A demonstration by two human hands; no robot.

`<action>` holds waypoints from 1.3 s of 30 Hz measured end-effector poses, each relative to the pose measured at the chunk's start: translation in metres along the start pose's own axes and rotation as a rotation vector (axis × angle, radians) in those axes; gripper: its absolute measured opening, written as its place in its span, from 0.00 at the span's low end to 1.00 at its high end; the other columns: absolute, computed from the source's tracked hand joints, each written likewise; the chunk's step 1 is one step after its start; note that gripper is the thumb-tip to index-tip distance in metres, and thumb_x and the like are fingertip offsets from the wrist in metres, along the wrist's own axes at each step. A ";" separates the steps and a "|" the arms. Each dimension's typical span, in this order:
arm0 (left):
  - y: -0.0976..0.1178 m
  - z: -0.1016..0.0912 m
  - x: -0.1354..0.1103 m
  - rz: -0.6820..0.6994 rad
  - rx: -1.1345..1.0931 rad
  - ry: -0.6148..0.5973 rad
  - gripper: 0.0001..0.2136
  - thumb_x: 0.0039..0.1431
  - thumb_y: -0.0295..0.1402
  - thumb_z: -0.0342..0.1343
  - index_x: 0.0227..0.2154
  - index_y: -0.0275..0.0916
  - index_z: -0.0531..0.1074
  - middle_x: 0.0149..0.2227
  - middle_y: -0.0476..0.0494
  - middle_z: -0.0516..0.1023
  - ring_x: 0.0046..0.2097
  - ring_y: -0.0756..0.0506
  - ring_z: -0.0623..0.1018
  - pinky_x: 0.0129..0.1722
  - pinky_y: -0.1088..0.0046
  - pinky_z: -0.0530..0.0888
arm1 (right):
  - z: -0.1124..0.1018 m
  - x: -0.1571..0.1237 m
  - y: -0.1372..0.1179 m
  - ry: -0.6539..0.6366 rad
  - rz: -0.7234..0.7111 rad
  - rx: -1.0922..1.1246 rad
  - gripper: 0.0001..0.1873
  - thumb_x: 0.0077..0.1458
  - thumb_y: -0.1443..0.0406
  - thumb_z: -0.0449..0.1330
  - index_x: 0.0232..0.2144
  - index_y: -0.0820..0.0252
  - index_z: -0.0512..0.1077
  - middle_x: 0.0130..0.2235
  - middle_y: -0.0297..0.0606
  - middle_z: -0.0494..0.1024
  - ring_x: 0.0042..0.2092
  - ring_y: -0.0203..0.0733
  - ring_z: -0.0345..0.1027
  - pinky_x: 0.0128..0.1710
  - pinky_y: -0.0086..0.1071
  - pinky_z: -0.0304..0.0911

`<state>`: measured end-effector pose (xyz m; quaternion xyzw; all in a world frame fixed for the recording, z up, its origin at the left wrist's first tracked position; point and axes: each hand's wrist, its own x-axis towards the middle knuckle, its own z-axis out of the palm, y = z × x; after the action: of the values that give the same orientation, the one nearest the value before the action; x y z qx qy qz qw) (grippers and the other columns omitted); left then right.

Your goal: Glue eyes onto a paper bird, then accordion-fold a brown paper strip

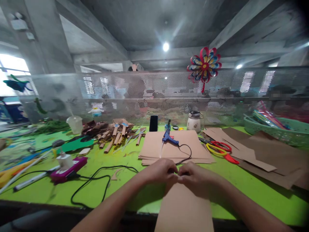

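Observation:
A long strip of brown kraft paper (184,206) lies in front of me and hangs over the table's near edge. My left hand (162,170) and my right hand (191,174) meet at its far end, fingers curled and pinching the paper edge between them. The exact fold under the fingertips is hidden. Just beyond my hands is a stack of brown paper sheets (149,146). On that stack rests a blue hot glue gun (170,139), its black cord curving toward my hands.
Scissors with red and yellow handles (218,148) and loose brown sheets (265,161) lie to the right. At left sit a purple power strip (69,169), its black cable (106,175) and rolled paper tubes (117,138). A phone (153,123) and a jar (194,122) stand behind.

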<state>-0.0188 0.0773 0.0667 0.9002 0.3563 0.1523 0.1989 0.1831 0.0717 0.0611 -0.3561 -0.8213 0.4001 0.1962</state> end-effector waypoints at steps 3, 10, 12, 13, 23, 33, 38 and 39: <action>-0.005 0.004 -0.004 -0.024 0.020 -0.038 0.10 0.52 0.29 0.52 0.34 0.37 0.77 0.30 0.46 0.77 0.30 0.50 0.70 0.28 0.78 0.62 | 0.001 -0.001 -0.005 0.028 0.027 -0.125 0.08 0.48 0.65 0.59 0.21 0.62 0.73 0.20 0.31 0.66 0.24 0.33 0.56 0.22 0.27 0.47; -0.011 0.008 -0.013 0.027 0.047 -0.061 0.10 0.53 0.31 0.52 0.36 0.39 0.77 0.32 0.46 0.76 0.30 0.49 0.69 0.30 0.77 0.63 | 0.009 -0.010 -0.004 0.106 -0.055 -0.305 0.07 0.52 0.64 0.58 0.25 0.61 0.73 0.29 0.36 0.72 0.29 0.34 0.61 0.27 0.27 0.52; -0.011 0.008 -0.012 0.039 0.073 -0.066 0.09 0.52 0.29 0.52 0.34 0.38 0.76 0.31 0.46 0.76 0.30 0.49 0.69 0.29 0.77 0.62 | 0.012 -0.015 -0.007 0.137 -0.067 -0.338 0.07 0.53 0.64 0.57 0.26 0.61 0.73 0.30 0.36 0.72 0.30 0.35 0.62 0.28 0.27 0.53; -0.012 0.008 -0.012 0.045 0.086 -0.070 0.09 0.52 0.29 0.52 0.34 0.38 0.76 0.31 0.47 0.76 0.30 0.50 0.69 0.29 0.77 0.62 | 0.014 -0.018 -0.008 0.152 -0.084 -0.359 0.08 0.54 0.64 0.57 0.26 0.61 0.72 0.31 0.36 0.72 0.31 0.36 0.62 0.29 0.27 0.54; -0.010 0.013 -0.008 0.171 0.141 -0.017 0.06 0.53 0.31 0.53 0.25 0.36 0.72 0.29 0.46 0.72 0.31 0.50 0.68 0.29 0.77 0.61 | 0.037 -0.029 0.004 0.257 -0.218 -0.591 0.06 0.56 0.70 0.52 0.30 0.62 0.69 0.36 0.41 0.70 0.37 0.39 0.61 0.35 0.31 0.57; 0.000 0.013 -0.011 0.067 0.171 -0.033 0.06 0.52 0.30 0.54 0.31 0.37 0.74 0.27 0.48 0.73 0.28 0.51 0.68 0.26 0.78 0.61 | 0.036 -0.020 0.011 0.233 -0.237 -0.670 0.05 0.55 0.70 0.54 0.31 0.63 0.71 0.35 0.40 0.70 0.36 0.38 0.61 0.35 0.29 0.56; 0.010 0.020 -0.011 0.132 0.302 0.042 0.07 0.55 0.30 0.51 0.30 0.37 0.74 0.33 0.44 0.75 0.34 0.48 0.71 0.32 0.76 0.63 | 0.039 -0.019 0.012 0.288 -0.315 -0.635 0.06 0.56 0.71 0.53 0.33 0.62 0.70 0.37 0.40 0.70 0.37 0.38 0.61 0.35 0.29 0.56; 0.010 0.022 -0.011 0.136 0.326 0.058 0.07 0.56 0.30 0.50 0.29 0.37 0.74 0.32 0.43 0.74 0.34 0.48 0.71 0.31 0.76 0.63 | 0.039 -0.019 0.014 0.304 -0.323 -0.636 0.05 0.57 0.71 0.53 0.33 0.62 0.69 0.37 0.40 0.70 0.37 0.38 0.61 0.35 0.29 0.56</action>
<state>-0.0112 0.0576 0.0512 0.9377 0.3203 0.1314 0.0293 0.1777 0.0430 0.0257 -0.3206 -0.9114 0.0323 0.2559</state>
